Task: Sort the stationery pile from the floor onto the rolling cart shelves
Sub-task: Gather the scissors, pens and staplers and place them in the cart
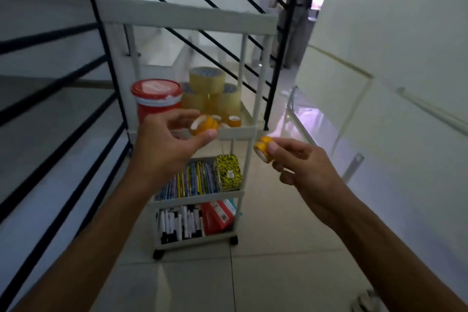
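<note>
A white rolling cart [235,132] stands on the tiled floor ahead of me. My left hand [167,142] holds small orange tape rolls [203,125] between thumb and fingers, just over the front of the second shelf. My right hand [298,162] pinches two more small orange tape rolls [262,149] to the right of the cart, level with that shelf's rim. On that shelf sit big clear tape rolls [206,78], a red tub [157,99] and small orange rolls [234,120].
Lower shelves hold coloured pencils [192,180], a yellow-black box [228,171], white markers [179,223] and red packs [216,215]. A black stair railing [101,40] runs on the left and behind. A white wall [405,58] is on the right.
</note>
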